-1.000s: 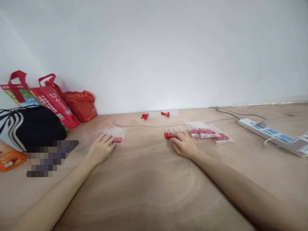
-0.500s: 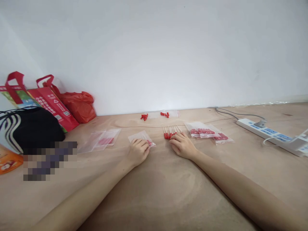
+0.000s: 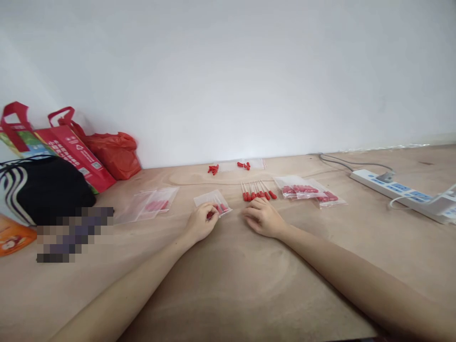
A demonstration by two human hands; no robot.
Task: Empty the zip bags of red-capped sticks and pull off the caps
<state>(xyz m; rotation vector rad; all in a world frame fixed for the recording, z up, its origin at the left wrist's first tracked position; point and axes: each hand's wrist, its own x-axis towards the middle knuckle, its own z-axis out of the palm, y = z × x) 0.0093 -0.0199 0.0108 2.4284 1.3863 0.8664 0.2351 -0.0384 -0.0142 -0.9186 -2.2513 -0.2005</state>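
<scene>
My left hand (image 3: 201, 222) rests on the table with its fingers curled round the near edge of a small clear zip bag (image 3: 204, 196). A few red pieces (image 3: 223, 207) show in that bag, partly covered by the fingers. My right hand (image 3: 266, 218) lies just in front of a row of thin pale sticks with red ends (image 3: 261, 194). Its fingers are loosely bent, the thumb stands apart, and no held thing shows. The fingertips are at the red ends; whether they touch them I cannot tell.
Filled zip bags (image 3: 301, 190) lie to the right, more zip bags (image 3: 151, 204) to the left. Loose red pieces (image 3: 213, 169) sit near the wall. A power strip (image 3: 399, 194) with cables is at far right. Carrier bags (image 3: 116, 154) and a black bag (image 3: 53, 190) stand at left.
My right hand has drawn back toward me, uncovering more of the red-ended sticks. My left hand has shifted slightly left and nearer, exposing more of the zip bag and its red pieces.
</scene>
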